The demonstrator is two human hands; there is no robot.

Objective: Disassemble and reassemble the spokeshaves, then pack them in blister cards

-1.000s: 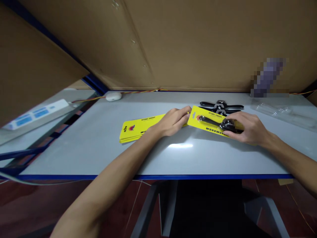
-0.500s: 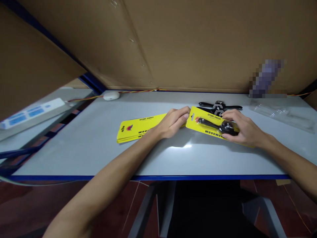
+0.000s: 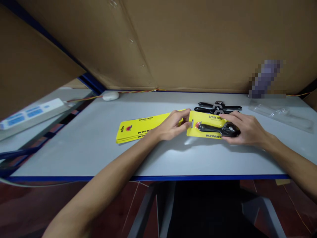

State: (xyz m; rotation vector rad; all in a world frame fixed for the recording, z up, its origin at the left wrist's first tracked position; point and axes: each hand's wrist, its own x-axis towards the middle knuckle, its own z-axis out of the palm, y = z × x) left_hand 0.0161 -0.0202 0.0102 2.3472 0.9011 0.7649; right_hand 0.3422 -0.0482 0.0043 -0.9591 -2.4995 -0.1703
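Observation:
My right hand is closed round the right part of a packaged spokeshave. The black tool lies under clear plastic on a yellow card printed "SPOKE SHAVE". At the card's left end, my left hand grips the edge with thumb and fingertips, partly hidden. Under and behind my left wrist lies a small stack of yellow cards. Just beyond the held package are loose black spokeshaves with grey metal middles, partly covered by the package and my right hand.
Clear plastic blister shells lie at the right of the grey table. A white case sits at the back left, near red and yellow wires. On the side surface lies a power strip. A cardboard wall stands behind; a pixelated purple object leans there.
The packaged spokeshave has turned from a slant to nearly level, its left end dropping. My left thumb has moved apart from the fingers, at the card's edge.

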